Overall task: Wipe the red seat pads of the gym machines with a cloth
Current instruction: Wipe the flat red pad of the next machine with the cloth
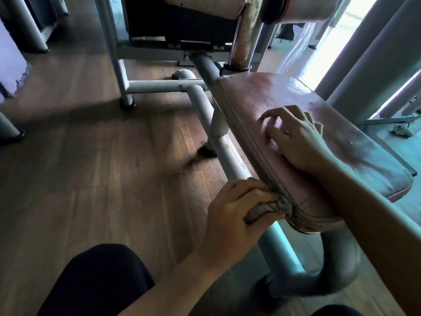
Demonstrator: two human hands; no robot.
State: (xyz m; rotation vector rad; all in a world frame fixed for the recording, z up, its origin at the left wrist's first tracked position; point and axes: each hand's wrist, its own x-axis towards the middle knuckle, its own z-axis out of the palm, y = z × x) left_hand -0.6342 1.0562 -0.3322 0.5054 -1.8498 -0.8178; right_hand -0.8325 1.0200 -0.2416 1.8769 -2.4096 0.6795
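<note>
Cloth [266, 209] bunched in left hand [232, 215], pressed on red seat pad [262, 99] side edge | right hand [296, 137] rested on pad top, fingers loosely bent, holding nothing

Your left hand [237, 215] comes in from below, knuckles up, its fingers curled round a bunched cloth [262, 210] and pressing it against the side of the seat pad [250, 96]. Your right hand [296, 142] lies palm down on the pad, fingers [273, 115] loosely bent, tips touching. Both forearms are bare, and the right one slants in from the lower right.
</note>
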